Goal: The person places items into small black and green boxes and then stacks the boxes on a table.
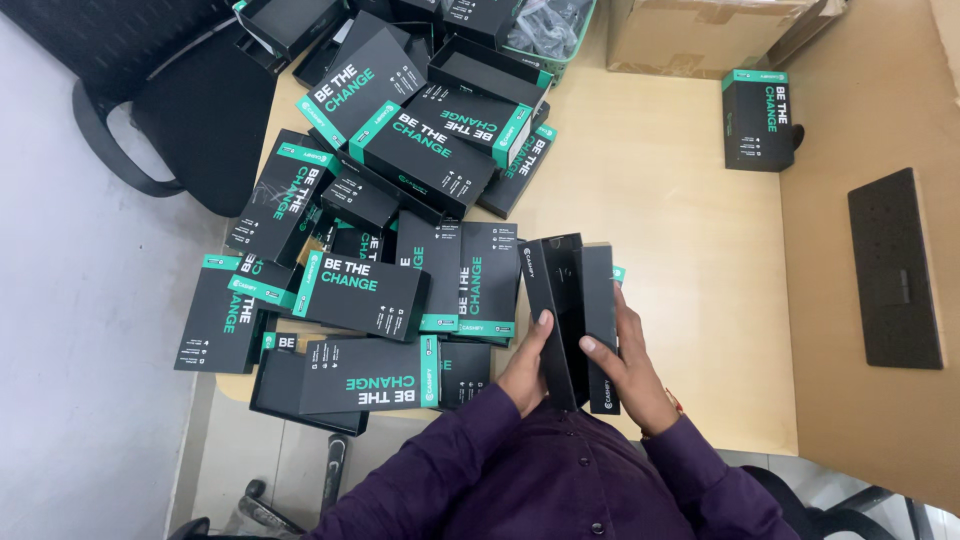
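Purple sleeves (560,480) fill the near edge of the view, and just beyond them both hands work on one black box (570,310) at the near middle of the worktop (680,200).

- Left hand (527,365): fingers closed around the left half of the box, thumb laid up along its face.
- Right hand (630,365): fingers wrapped round the right half, thumb on the inner face.
- Box: held upright-ish above the worktop edge and parted into two long halves, sleeve and inner tray by the look of it. We cannot tell whether anything sits inside.

Surroundings: a loose heap of black-and-teal boxes (380,200) spreads left and far-left, some overhanging the worktop edge. One box (758,118) stands alone far right. A brown carton (700,30) sits at the far edge, a dark flat panel (895,270) on the right, and a black chair (180,100) on the far left.

Judgement: we read this step as mating or parting the two halves. Whichever it is, the next move calls for keeping the long edges parallel and sliding along the length, with an even grip so neither half skews.
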